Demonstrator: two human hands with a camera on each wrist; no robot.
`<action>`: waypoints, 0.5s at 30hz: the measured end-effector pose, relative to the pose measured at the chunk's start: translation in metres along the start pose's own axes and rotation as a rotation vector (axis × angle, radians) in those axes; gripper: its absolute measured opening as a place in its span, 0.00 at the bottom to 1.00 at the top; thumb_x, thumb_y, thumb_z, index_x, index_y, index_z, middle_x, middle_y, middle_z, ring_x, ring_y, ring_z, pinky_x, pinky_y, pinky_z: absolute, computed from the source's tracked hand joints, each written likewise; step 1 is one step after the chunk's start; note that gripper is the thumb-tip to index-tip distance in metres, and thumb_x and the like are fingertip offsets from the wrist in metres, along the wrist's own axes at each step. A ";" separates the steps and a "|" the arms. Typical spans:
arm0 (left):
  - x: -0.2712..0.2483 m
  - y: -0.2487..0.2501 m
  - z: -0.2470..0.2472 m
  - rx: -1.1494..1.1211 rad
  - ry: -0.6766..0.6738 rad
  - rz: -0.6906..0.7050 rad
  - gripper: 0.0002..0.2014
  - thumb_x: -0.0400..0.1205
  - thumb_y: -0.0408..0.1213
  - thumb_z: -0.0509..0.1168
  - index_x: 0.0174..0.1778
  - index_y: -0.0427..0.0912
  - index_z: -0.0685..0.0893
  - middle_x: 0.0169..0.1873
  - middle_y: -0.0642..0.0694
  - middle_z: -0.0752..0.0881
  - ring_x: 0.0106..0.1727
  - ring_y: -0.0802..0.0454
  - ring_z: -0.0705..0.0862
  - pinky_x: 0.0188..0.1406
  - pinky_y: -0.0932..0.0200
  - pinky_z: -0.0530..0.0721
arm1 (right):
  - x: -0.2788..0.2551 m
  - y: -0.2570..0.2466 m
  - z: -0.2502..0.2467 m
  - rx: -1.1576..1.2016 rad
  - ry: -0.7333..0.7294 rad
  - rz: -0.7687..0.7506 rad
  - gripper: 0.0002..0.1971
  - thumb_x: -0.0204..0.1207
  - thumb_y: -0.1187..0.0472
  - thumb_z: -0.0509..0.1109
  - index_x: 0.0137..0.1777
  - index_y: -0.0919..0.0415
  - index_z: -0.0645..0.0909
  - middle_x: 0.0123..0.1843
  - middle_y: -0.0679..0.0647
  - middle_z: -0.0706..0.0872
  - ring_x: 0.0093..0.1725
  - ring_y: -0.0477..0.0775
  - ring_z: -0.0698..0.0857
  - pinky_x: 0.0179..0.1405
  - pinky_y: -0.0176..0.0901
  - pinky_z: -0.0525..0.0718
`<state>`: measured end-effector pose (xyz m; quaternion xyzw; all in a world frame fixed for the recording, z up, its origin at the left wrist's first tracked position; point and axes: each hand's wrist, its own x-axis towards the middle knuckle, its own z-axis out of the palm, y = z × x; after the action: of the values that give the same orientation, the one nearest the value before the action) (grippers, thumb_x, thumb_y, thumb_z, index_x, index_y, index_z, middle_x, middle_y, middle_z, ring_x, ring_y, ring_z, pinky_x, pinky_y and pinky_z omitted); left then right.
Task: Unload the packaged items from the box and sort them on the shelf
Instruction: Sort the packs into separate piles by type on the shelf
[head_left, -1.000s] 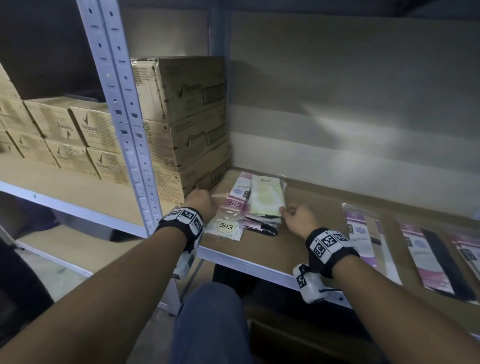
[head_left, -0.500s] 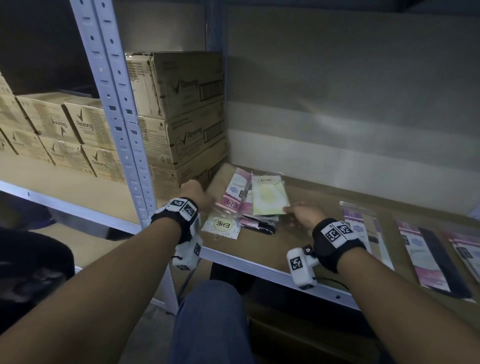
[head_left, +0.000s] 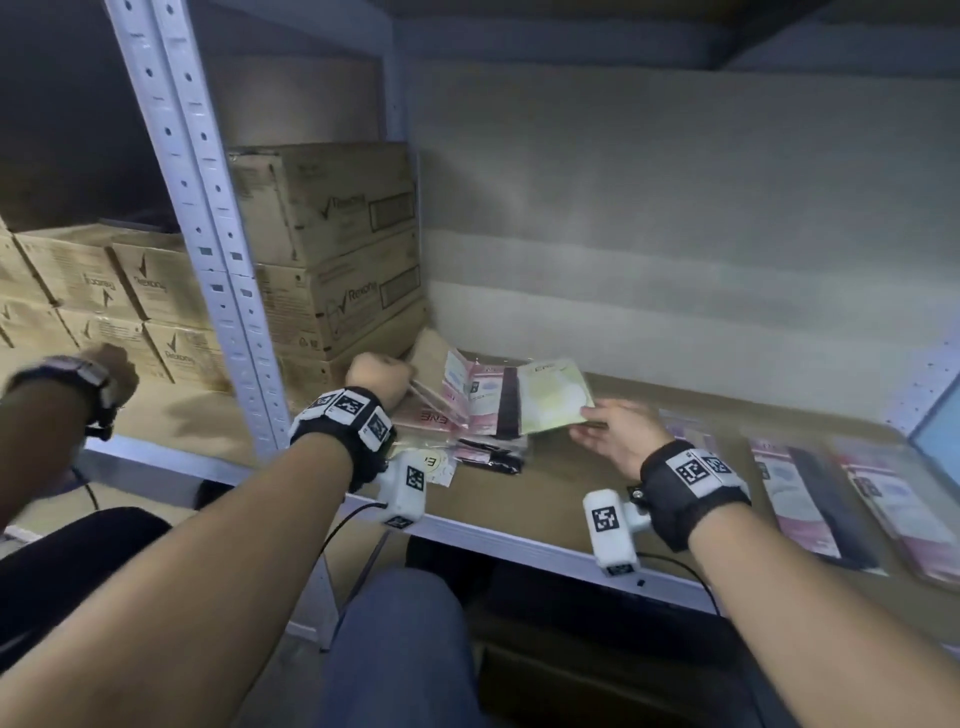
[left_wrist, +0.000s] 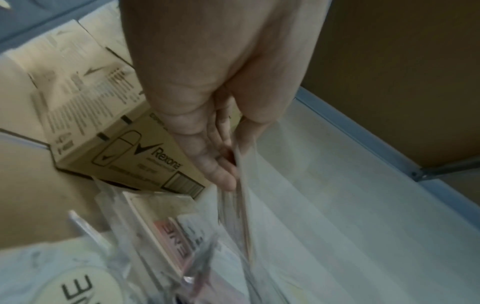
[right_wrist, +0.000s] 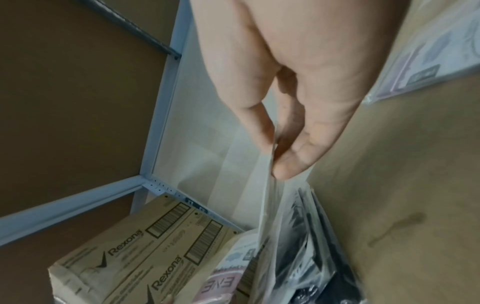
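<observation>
Head view: my left hand (head_left: 378, 375) and right hand (head_left: 618, 435) each pinch an end of the packet stack (head_left: 506, 397), raised off the shelf (head_left: 571, 499) beside the Rexona cartons (head_left: 353, 291).

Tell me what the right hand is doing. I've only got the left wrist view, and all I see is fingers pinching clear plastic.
Observer: The right hand pinches the near edge of the yellow-green packet, which sits at the right end of the bundle your view shows.
Operator: Is anything laid out on the shelf?
Observer: Yes, pink and black packets lie flat in a row on the shelf, to the right of that hand.
Operator: Is anyone else nearby?
Observer: Another person's hand is by the Rexona cartons in the bay on the left.
</observation>
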<state>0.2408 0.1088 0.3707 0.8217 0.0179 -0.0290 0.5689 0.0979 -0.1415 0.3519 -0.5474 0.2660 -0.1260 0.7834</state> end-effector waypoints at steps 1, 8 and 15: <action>-0.001 0.002 0.003 -0.067 -0.019 -0.011 0.07 0.69 0.37 0.71 0.36 0.37 0.89 0.40 0.35 0.91 0.45 0.39 0.90 0.55 0.42 0.88 | -0.001 -0.002 -0.005 0.016 0.018 -0.013 0.16 0.76 0.79 0.65 0.62 0.68 0.73 0.48 0.66 0.85 0.41 0.61 0.85 0.26 0.42 0.89; -0.037 0.019 0.041 -0.346 -0.159 -0.064 0.02 0.79 0.27 0.67 0.42 0.33 0.83 0.42 0.34 0.87 0.38 0.38 0.88 0.44 0.45 0.90 | -0.018 -0.013 -0.049 0.074 0.068 -0.068 0.15 0.76 0.80 0.64 0.60 0.68 0.72 0.50 0.67 0.84 0.41 0.60 0.84 0.29 0.44 0.90; -0.072 0.021 0.103 -0.419 -0.299 -0.090 0.08 0.80 0.26 0.67 0.53 0.29 0.82 0.54 0.32 0.87 0.49 0.37 0.89 0.43 0.45 0.91 | -0.033 -0.022 -0.107 0.100 0.157 -0.082 0.22 0.74 0.80 0.65 0.68 0.71 0.71 0.59 0.71 0.84 0.46 0.64 0.86 0.30 0.42 0.89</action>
<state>0.1675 0.0055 0.3588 0.6709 -0.0245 -0.1712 0.7211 0.0129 -0.2179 0.3535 -0.5065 0.2972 -0.2137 0.7807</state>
